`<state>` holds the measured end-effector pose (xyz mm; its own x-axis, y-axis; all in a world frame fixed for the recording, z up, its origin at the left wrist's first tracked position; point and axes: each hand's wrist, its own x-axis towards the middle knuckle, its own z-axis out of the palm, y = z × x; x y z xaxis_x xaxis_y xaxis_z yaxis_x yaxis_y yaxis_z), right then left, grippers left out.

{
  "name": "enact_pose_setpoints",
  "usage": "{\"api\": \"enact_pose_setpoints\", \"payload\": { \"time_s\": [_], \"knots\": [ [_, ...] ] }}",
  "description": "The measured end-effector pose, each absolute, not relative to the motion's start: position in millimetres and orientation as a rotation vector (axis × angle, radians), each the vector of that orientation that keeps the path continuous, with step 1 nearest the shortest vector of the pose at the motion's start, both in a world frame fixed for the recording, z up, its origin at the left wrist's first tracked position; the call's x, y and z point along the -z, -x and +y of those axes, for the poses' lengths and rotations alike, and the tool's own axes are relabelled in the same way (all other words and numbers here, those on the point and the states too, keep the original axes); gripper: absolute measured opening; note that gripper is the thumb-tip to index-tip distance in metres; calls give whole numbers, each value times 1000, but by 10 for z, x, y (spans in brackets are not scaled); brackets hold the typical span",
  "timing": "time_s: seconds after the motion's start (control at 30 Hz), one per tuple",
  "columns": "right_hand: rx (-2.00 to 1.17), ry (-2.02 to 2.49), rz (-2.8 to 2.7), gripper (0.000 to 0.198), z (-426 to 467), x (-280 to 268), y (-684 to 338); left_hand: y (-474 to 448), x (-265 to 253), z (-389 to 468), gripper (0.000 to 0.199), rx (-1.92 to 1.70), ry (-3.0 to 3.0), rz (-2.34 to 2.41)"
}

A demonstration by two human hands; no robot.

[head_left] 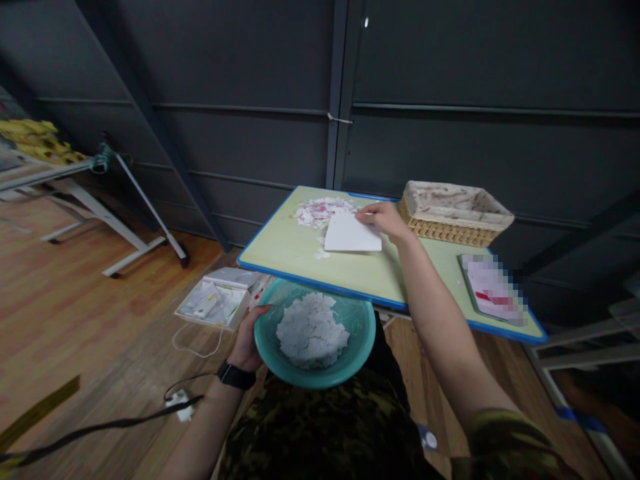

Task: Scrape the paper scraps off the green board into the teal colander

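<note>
1. Stretching across the middle of the frame, the table gives a flat place for paper.
2. At bottom middle, the left hand grips the left rim of the green bowl with its fingers. White scraps lie inside. Holding it level should keep them in.
3. On the table's far side sits a scrap pile, pale and pink. Slow moves should stop bits flying.
4. In front of it, the right hand pinches the white card in its fingers. A soft pinch should stop bends.
5. Tiny words: none I can read. The flat gadget, at right, has a screen blurred into squares.
</note>
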<state>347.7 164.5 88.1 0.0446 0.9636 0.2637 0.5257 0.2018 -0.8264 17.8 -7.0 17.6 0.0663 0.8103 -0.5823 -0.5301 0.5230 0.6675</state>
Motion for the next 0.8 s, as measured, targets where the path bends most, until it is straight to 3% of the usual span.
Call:
{"api": "enact_pose_setpoints", "payload": {
  "time_s": [0.23,0.4,0.53,0.8],
  "knots": [
    [-302,1528,-1601,33,1647,-839,-3439,-197,-222,-85,9,-1066,-309,1093],
    [-287,1569,-1706,30,1594,-852,-3338,-209,-272,-87,18,-1095,-309,1059],
    [-174,1590,-1587,35,1573,-905,-3334,-204,-251,-86,8,-1078,-296,1097],
    [0,1594,-1626,39,1536,-843,-3131,-205,-214,-78,9,-1066,-292,1117]
  ]
}}
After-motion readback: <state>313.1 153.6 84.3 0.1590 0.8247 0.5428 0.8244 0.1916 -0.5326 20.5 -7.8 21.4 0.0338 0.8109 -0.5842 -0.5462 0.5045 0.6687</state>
